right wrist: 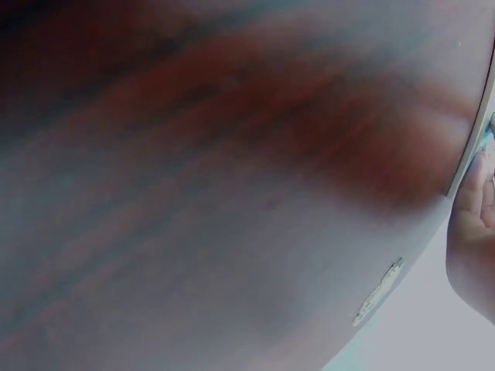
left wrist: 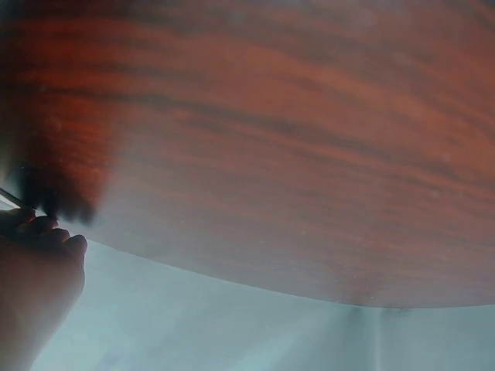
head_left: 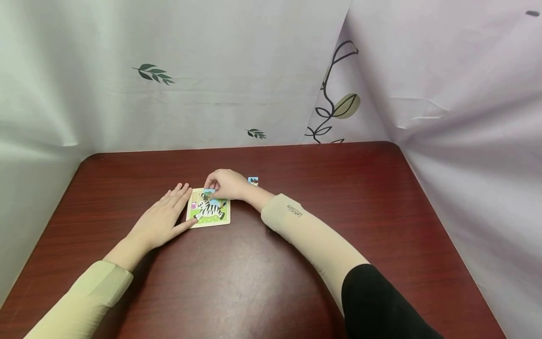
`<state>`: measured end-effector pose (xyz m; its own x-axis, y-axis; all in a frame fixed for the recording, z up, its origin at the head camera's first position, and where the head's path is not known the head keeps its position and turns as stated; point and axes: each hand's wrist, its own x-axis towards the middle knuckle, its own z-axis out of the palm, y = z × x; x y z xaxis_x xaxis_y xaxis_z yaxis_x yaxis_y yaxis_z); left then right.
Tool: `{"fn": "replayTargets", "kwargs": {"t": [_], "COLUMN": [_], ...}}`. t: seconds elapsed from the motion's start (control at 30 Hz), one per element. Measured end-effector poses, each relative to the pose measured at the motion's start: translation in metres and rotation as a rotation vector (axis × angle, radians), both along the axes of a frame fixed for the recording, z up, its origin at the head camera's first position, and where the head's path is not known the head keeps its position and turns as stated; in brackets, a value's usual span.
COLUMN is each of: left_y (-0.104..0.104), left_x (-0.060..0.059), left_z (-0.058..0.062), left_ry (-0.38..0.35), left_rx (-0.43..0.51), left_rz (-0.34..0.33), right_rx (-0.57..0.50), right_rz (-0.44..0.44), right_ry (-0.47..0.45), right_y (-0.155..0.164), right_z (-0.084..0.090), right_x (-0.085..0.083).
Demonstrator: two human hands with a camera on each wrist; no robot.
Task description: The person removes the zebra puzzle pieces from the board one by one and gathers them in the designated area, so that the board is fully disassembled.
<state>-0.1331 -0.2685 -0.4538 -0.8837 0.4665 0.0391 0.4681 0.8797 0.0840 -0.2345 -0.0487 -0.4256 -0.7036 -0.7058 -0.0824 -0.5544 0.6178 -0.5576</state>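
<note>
A small square zebra puzzle board [head_left: 209,211] lies on the dark red wooden table [head_left: 271,263]. My left hand [head_left: 167,214] lies flat beside the board's left edge, fingers straight, thumb touching the lower left corner. My right hand [head_left: 224,184] curls over the board's top edge and pinches a blue puzzle piece [head_left: 208,191] there. One loose piece [head_left: 253,181] lies just right of that hand. The left wrist view shows only part of the left hand [left wrist: 39,278] and blurred tabletop. At the edge of the right wrist view appear the right hand [right wrist: 473,239] and the loose piece [right wrist: 377,292].
Pale curtains with leaf prints [head_left: 152,73] enclose the table at the back and on both sides. The table's rounded far corners meet the curtains. Both forearms wear beige sleeves [head_left: 305,235].
</note>
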Motion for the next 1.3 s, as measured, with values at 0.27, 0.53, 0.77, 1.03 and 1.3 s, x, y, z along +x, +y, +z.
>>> {"fn": "replayTargets", "kwargs": {"t": [0.27,0.53,0.77,1.03,1.3], "left_y": [0.0004,-0.0004,0.0005,0.0022,0.0024], "left_x": [-0.0015,-0.0014,-0.0009,0.0,-0.0005], "left_z": [-0.0016,-0.0016,-0.0003,0.0026,0.0032], "left_ry": [0.013,0.0,0.006,-0.012,-0.004], "left_rx": [0.004,0.004,0.009,0.001,0.003], "left_rz": [-0.005,0.002,-0.001,0.01,0.007], "right_rx": [0.049,0.036,0.011,-0.042,-0.125], "right_rz": [0.039,0.041,0.036,0.036,0.021], "right_ry": [0.041,0.037,0.046,0.032,0.003], "right_y": [0.0019,0.003,0.0053,0.0054,0.0059], "right_z": [0.0032,0.0057,0.0043,0.0009,-0.0011], "right_x": [0.0008,0.0029,0.0057,0.0039,-0.0007]}}
